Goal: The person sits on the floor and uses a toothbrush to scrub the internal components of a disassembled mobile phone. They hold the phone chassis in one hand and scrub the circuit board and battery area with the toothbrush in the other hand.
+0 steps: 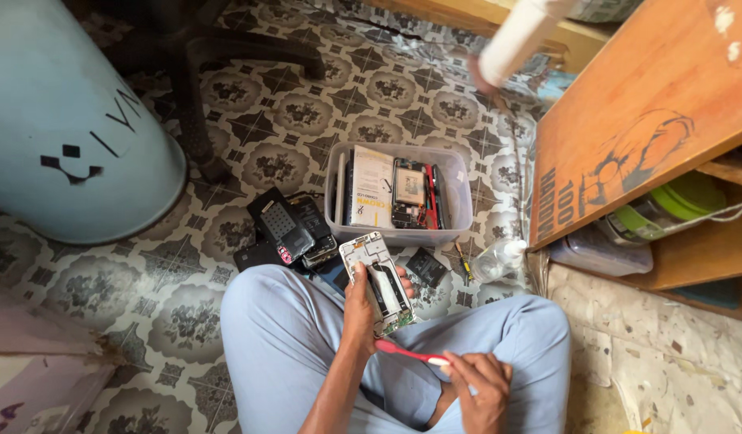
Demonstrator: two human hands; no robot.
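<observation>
Although both forearms run off the bottom edge, the hands show clearly above the crossed legs in pale blue trousers (pixel 291 329). Fingers of the left hand (pixel 360 309) cover the lower left side of an opened white phone frame (pixel 379 281), gripped tilted with its inner bay and small boards exposed. At five o'clock from it, the right hand (pixel 483 386) pinches a red toothbrush (pixel 411 354), bristle end hard to make out against the fingers. At twelve o'clock, a clear plastic tub (pixel 459 193) holds phone parts and a booklet. Dark phone pieces (pixel 286 229) lie at ten o'clock; a small clear bottle (pixel 496 257) lies at three o'clock on the patterned tile floor (pixel 307 104).
</observation>
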